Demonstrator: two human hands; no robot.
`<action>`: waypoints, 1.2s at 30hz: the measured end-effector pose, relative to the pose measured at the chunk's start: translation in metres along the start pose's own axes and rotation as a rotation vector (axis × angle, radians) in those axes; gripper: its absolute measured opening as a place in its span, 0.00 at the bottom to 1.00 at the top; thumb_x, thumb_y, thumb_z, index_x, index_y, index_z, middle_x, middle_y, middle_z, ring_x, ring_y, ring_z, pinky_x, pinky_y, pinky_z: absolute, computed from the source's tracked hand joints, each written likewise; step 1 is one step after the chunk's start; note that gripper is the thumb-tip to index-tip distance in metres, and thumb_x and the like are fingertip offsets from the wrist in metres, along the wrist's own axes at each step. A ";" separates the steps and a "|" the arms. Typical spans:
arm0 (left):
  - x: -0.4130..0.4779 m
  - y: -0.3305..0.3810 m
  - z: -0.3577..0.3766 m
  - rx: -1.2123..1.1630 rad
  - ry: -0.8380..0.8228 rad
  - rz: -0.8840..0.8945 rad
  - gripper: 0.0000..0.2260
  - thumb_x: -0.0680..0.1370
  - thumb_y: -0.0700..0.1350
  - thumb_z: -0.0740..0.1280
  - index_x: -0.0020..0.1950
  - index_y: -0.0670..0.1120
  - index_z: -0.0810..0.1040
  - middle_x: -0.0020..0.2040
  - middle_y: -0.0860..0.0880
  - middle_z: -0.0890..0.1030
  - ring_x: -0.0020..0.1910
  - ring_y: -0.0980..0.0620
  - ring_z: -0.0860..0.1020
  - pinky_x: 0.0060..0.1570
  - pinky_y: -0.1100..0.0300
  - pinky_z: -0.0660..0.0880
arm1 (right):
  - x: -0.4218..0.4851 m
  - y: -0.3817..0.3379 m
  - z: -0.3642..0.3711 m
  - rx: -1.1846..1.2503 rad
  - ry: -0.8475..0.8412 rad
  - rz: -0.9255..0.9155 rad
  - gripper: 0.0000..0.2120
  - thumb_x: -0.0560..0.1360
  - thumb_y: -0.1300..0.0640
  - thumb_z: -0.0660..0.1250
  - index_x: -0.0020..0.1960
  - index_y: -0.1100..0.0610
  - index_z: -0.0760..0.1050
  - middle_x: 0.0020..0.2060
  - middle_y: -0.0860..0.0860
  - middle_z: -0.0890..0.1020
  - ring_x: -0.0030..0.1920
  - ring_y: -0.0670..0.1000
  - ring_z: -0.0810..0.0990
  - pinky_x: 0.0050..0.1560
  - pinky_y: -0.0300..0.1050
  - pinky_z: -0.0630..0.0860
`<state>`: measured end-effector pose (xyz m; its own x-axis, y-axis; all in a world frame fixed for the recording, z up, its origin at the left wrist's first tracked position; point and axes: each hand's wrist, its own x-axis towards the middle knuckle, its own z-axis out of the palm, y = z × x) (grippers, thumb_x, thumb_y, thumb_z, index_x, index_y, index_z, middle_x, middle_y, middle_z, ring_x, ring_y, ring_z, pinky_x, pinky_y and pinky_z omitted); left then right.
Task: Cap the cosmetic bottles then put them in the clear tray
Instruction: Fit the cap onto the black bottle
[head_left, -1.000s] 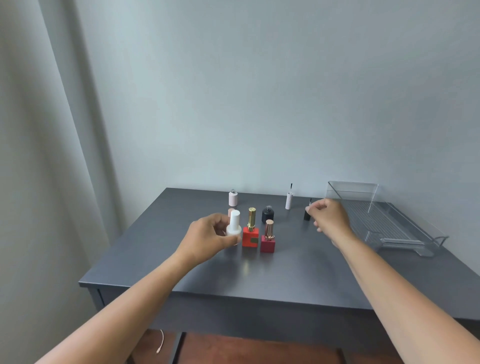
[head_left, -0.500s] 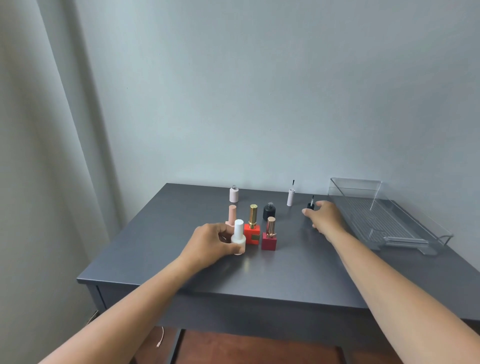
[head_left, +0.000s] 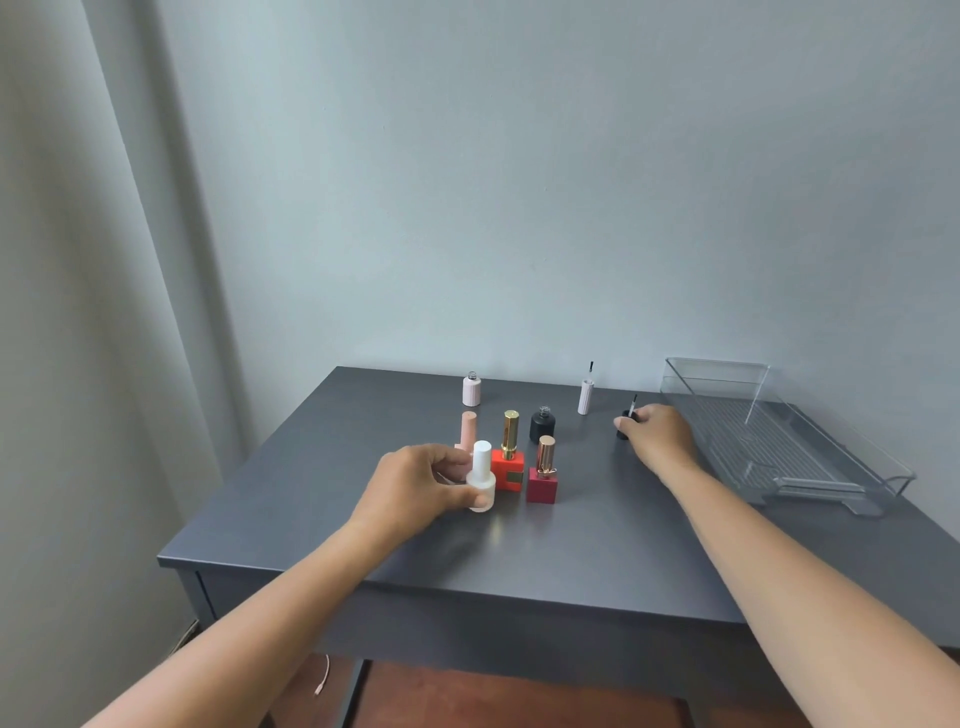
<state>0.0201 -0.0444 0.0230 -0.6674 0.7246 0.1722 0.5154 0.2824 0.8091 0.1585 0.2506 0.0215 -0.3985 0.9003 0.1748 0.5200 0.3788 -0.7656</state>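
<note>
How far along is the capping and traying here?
Done: the white bottle, orange bottle, red bottle and pink bottle wear caps. In hand: the left hand grips the white bottle; the right hand pinches the black brush cap. Left: the black bottle and ribbed bottle stand open, and the clear tray holds no bottle.

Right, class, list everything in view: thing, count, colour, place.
white bottle: one, capped, front of cluster
pink bottle: one, capped, behind it
orange bottle: one, gold cap, mid-cluster
red bottle: one, rose-gold cap, cluster's right
black bottle: one, uncapped, behind cluster
ribbed bottle: one, pale pink, uncapped, table's back
ribbed brush cap: one, pale, brush up, table's back
black brush cap: one, beside tray
clear tray: one, table's right
table: one, dark grey
left hand: one, grips white bottle
right hand: one, holds black brush cap
</note>
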 end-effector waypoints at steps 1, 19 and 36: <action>-0.002 0.002 -0.005 0.021 0.046 0.007 0.18 0.62 0.53 0.82 0.49 0.60 0.82 0.40 0.58 0.82 0.36 0.67 0.78 0.38 0.72 0.70 | -0.002 0.001 -0.001 0.020 0.009 -0.006 0.12 0.72 0.55 0.69 0.36 0.63 0.76 0.31 0.56 0.78 0.31 0.54 0.73 0.31 0.44 0.63; 0.118 0.086 -0.008 0.356 -0.221 0.182 0.14 0.72 0.52 0.75 0.56 0.52 0.82 0.51 0.55 0.83 0.53 0.55 0.79 0.51 0.62 0.73 | -0.037 -0.019 -0.031 0.353 -0.030 -0.143 0.03 0.71 0.58 0.71 0.44 0.52 0.78 0.37 0.45 0.84 0.36 0.42 0.84 0.26 0.41 0.78; 0.172 0.076 0.051 0.614 -0.564 0.112 0.25 0.68 0.51 0.78 0.64 0.52 0.79 0.57 0.49 0.81 0.37 0.57 0.76 0.36 0.62 0.72 | -0.030 -0.022 -0.033 0.418 -0.052 -0.150 0.04 0.71 0.56 0.72 0.45 0.51 0.79 0.38 0.45 0.85 0.36 0.42 0.85 0.28 0.43 0.78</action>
<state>-0.0281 0.1332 0.0856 -0.3102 0.9282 -0.2054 0.8722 0.3639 0.3268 0.1835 0.2218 0.0536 -0.4894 0.8260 0.2798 0.1073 0.3754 -0.9206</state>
